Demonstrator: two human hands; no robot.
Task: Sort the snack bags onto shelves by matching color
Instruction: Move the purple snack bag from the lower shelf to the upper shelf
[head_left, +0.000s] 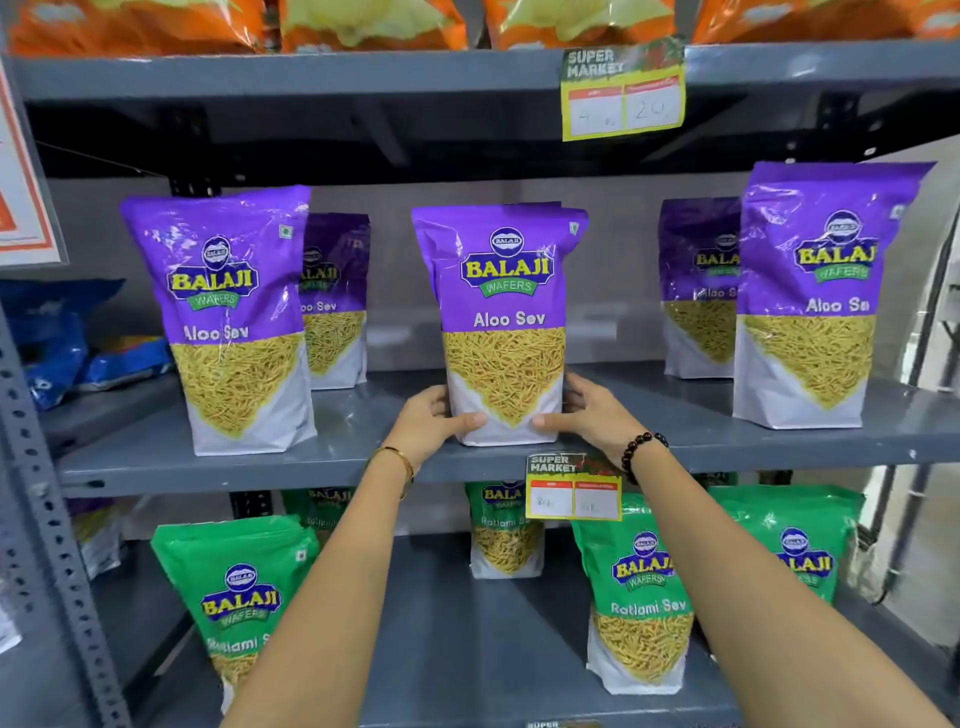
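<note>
Purple foil Aloo Sev bag (506, 322) is gripped at its base between left hand (428, 421) and right hand (587, 415), stood on the grey metal shelf (311, 462) among matching purple bags, so sorting looks mostly done.

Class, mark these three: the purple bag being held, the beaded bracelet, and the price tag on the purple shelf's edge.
Held purple bag (503, 322): head view, front panel.
Beaded bracelet (638, 451): head view, beads on right wrist.
Price tag (573, 487): head view, middle of the label.
</note>
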